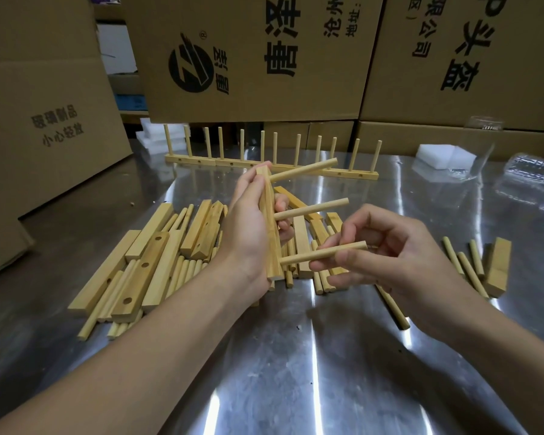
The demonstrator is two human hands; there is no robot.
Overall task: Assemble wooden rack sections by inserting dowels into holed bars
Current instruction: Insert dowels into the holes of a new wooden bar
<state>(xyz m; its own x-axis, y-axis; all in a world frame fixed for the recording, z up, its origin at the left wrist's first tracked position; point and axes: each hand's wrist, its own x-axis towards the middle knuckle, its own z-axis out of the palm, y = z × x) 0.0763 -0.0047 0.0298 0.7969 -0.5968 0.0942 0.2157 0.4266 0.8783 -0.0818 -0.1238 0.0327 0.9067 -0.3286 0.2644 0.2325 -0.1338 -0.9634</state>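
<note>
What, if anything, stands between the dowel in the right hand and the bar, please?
Nothing visible does. The right hand pinches the lowest dowel, whose end already meets the bar gripped by the left hand.

At left on a table (296,372) lies a pile (145,262) of bars and dowels, part of it running behind the left hand (248,233). That hand holds a bar (270,227) near upright above the table's middle. Three dowels stick out of the bar to the right, one above another. The right hand (390,255) pinches the lowest dowel (324,252). Loose dowels (467,265) and a block (498,265) lie at far right. Behind the hands stands a row of racks (264,158), with foam (446,152) and a bottle (534,171) to its right. Cartons (258,58) stand behind everything.
</note>
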